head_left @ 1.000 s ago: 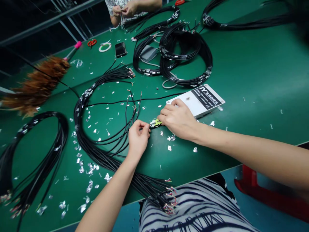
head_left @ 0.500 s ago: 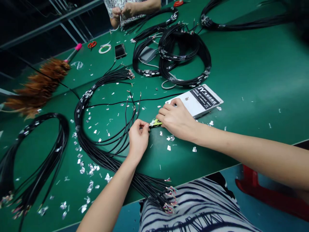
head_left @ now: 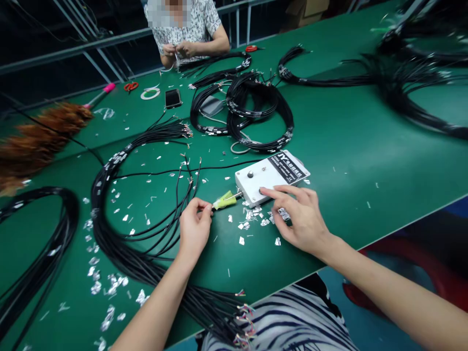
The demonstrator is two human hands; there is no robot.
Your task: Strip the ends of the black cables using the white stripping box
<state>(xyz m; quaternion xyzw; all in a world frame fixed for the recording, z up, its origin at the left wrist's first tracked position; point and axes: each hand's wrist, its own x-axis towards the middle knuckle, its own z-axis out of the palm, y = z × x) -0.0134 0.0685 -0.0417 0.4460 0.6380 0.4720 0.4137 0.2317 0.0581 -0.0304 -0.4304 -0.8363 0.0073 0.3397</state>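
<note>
My left hand (head_left: 195, 226) pinches the end of a black cable between thumb and fingertips. Just past those fingertips, a yellow-green clip (head_left: 224, 200) grips the cable's end and is joined to a thin metal shaft from a white control box (head_left: 252, 183). The box has a black label with white lettering and a dark knob. My right hand (head_left: 302, 219) is open and holds nothing, its index fingertip resting on a small black button at the box's near side. A bundle of black cables (head_left: 120, 243) curves beside and under my left forearm, with coloured wire ends near my lap.
Foil scraps (head_left: 111, 282) litter the green table (head_left: 351, 195). Coiled cables (head_left: 285, 117), a phone (head_left: 173, 98), a tape roll (head_left: 150, 93), red-handled scissors (head_left: 130, 87) and a brown feather duster (head_left: 44, 131) lie farther off. Across the table, a person (head_left: 193, 48) handles something thin and white.
My right hand has left the clip and moved right onto the box's button, fingers now spread. The left hand still pinches the cable. The view has shifted, showing more of the far side.
</note>
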